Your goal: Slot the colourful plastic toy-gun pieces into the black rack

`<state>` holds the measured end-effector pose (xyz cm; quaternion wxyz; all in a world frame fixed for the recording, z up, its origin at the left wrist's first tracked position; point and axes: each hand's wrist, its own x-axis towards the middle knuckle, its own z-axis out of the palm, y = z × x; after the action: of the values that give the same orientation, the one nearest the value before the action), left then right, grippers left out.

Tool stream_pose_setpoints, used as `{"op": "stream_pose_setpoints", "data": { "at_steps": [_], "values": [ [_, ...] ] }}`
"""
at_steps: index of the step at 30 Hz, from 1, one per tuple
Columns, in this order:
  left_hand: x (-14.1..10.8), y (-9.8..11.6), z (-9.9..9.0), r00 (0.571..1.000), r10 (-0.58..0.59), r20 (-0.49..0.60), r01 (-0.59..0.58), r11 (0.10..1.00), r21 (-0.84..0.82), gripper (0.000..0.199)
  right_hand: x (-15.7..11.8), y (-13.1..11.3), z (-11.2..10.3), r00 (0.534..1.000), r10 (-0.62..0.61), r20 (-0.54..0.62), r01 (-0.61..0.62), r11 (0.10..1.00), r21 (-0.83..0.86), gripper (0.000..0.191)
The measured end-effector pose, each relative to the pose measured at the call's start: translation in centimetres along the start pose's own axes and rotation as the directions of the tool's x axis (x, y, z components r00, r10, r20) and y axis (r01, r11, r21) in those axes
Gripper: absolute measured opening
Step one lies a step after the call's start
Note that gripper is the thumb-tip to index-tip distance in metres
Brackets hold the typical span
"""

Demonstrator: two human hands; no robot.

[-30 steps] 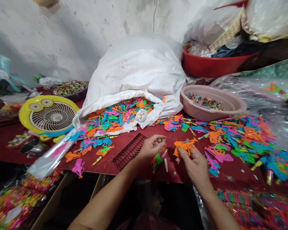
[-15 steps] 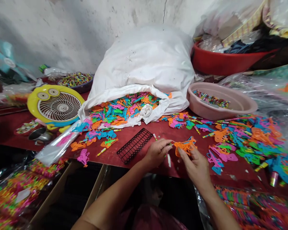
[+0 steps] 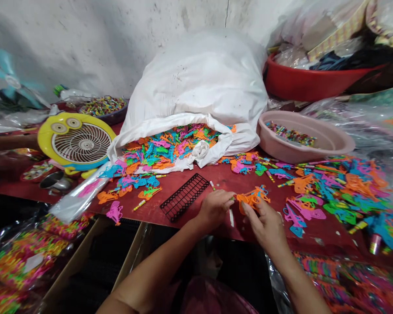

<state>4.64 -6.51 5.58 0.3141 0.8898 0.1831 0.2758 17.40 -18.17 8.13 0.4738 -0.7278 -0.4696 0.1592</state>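
My right hand (image 3: 269, 224) is closed on an orange plastic toy piece (image 3: 249, 201) with openwork shapes, pinched between thumb and fingers just above the table's front edge. A bit of blue plastic shows beside it. Close on its left, my left hand (image 3: 216, 208) is closed in a pinch by the toy's end; a small greenish tip shows at the fingertips, the rest hidden. Left of that hand lies a black plastic grid rack (image 3: 184, 197). A small yellow-and-white tube (image 3: 139, 205) lies farther left, beside a pink toy piece (image 3: 114, 212).
Behind stands a big white sack (image 3: 199, 74), its mouth spilling coloured pieces. A pink basin (image 3: 306, 152) holds small tubes; coloured toys (image 3: 350, 187) are heaped at right. At left are a yellow fan (image 3: 46, 141), a metal cup (image 3: 57, 183) and another person's arm (image 3: 15, 141).
Another person's arm has come into view at the far left. My hands stay almost in place, holding the orange piece; the view has shifted slightly.
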Motion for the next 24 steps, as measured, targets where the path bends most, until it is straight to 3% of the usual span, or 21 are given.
{"op": "stream_pose_setpoints", "data": {
  "at_steps": [8,13,18,21,24],
  "values": [
    [-0.3,0.2,0.8,1.000,0.020,-0.014,-0.019,0.998,0.065,0.040,0.3,0.0,0.0,0.999,0.036,0.012,-0.036,0.998,0.048,0.027],
    [-0.5,-0.1,1.2,0.997,-0.081,-0.009,0.082,0.996,0.034,0.029,0.9,1.1,0.3,0.982,0.149,0.116,-0.169,0.969,0.181,0.031],
    [-0.7,-0.7,2.0,0.982,-0.181,-0.044,0.180,0.983,-0.027,0.025,1.0,1.9,1.5,0.953,0.248,0.174,-0.299,0.868,0.395,0.036],
    [-0.6,-1.4,1.9,0.976,-0.203,-0.085,0.195,0.976,-0.093,0.026,1.9,2.6,0.7,0.956,0.264,0.130,-0.295,0.859,0.418,0.033],
    [-0.1,-2.8,0.6,0.939,-0.281,-0.200,0.263,0.958,-0.114,0.029,4.3,4.9,-2.8,0.944,0.327,-0.038,-0.286,0.873,0.396,0.040]
  ]
}}
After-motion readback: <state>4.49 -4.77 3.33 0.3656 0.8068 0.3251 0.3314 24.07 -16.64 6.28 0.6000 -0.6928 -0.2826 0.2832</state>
